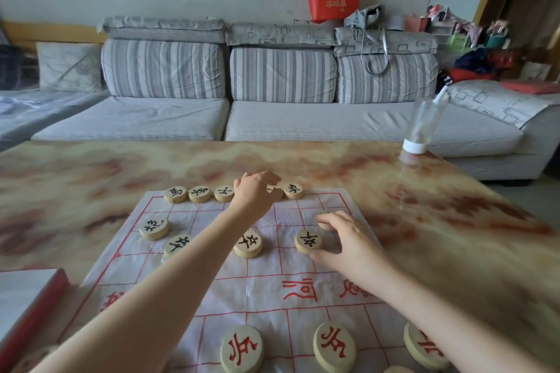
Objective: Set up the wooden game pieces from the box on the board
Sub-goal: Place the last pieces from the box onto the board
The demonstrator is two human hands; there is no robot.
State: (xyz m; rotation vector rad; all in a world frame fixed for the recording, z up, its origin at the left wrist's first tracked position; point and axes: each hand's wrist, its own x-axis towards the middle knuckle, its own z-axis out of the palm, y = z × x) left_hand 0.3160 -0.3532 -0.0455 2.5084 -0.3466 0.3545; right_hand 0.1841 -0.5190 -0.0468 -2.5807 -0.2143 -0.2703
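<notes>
A paper board (272,288) with red grid lines lies on the marbled tabletop (424,206). The left hand (256,189) reaches to the board's far edge, its fingers curled down over a piece in the back row of black-lettered pieces (200,194); whether that grip is closed on it cannot be told. The right hand (348,241) rests its spread, open fingers around a black-lettered disc (309,241), thumb touching its near side. Red-lettered pieces (334,347) sit along the near edge. A red-edged box (30,306) lies at the tabletop's left edge.

two bare, sleeveless forearms (169,275)
</notes>
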